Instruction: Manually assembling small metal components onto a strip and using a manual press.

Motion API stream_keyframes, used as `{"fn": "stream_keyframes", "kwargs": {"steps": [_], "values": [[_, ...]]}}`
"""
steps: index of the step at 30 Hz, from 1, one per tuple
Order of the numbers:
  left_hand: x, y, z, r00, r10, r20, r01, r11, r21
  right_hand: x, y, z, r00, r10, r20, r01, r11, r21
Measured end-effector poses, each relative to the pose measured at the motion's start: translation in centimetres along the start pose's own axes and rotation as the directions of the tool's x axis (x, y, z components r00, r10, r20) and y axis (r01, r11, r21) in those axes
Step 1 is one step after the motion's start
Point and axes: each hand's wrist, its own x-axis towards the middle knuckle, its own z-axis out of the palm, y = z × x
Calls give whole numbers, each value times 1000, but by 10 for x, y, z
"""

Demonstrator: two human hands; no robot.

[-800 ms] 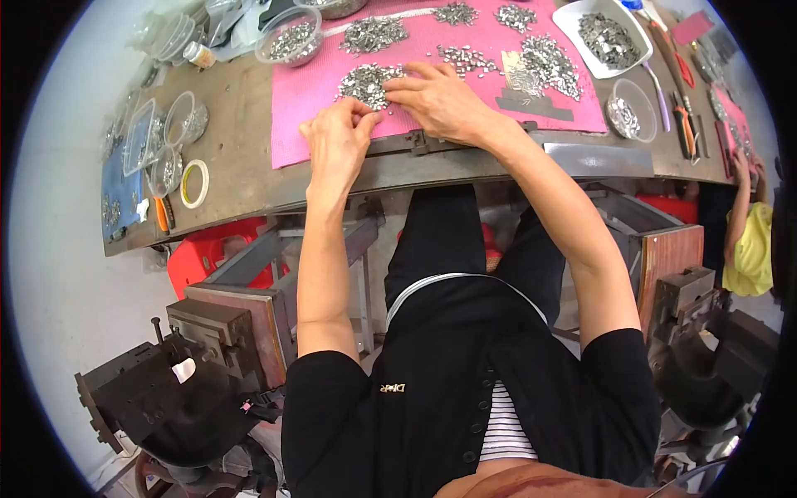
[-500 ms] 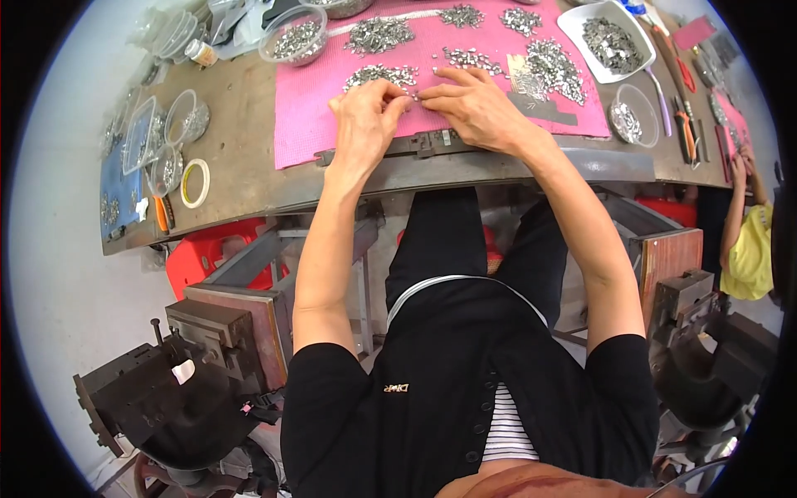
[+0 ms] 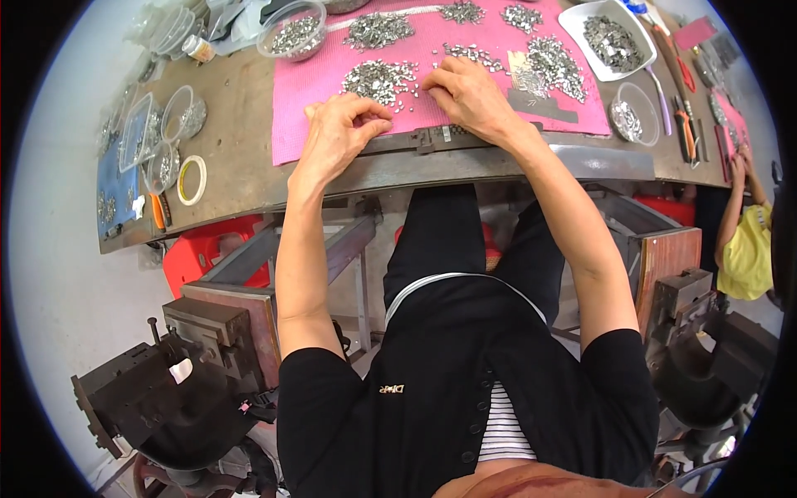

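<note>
My left hand [image 3: 342,131] is near the front edge of the pink mat [image 3: 299,100], thumb and fingers pinched; anything between the tips is too small to make out. A pile of small silvery metal pieces [image 3: 378,80] lies just beyond it. To the right, my right hand [image 3: 471,95] hovers over the mat, its fingers bent and drawn together, the tips beside a few loose pieces. What they hold, if anything, is hidden. Along the mat's near edge, below both hands, runs a dark metal bar fixture [image 3: 427,141].
Several more metal piles cover the mat, one [image 3: 554,66] beside flat grey strips. A white tray [image 3: 610,41] and a clear tub [image 3: 635,116] of pieces stand right, near orange-handled pliers [image 3: 686,133]. At left are clear containers [image 3: 184,112] and a tape roll [image 3: 193,181]. A co-worker's yellow sleeve [image 3: 743,249] shows far right.
My left hand has moved left and toward me, away from the right hand, uncovering the metal pile. My right hand has shifted slightly up, its fingers now more bent.
</note>
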Motion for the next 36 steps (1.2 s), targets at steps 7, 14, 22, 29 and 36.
{"fn": "stream_keyframes", "kwargs": {"steps": [7, 14, 22, 29, 36], "values": [[3, 1, 2, 994, 107, 17, -108, 984, 144, 5, -4, 5, 997, -70, -29, 70, 998, -7], [1, 3, 5, 994, 105, -14, -101, 979, 178, 9, 3, -1, 997, -75, -5, 75, 995, 63], [1, 2, 6, 991, 133, -22, -127, 976, 177, 7, 4, -4, 996, -84, 29, 81, 993, 84], [0, 2, 13, 990, 136, -39, -124, 966, 228, 6, -2, 8, 997, -58, -45, 57, 998, -19], [-2, 6, 12, 994, 103, -49, -88, 967, 240, 3, 3, 0, 999, -42, -9, 43, 991, 127]]}}
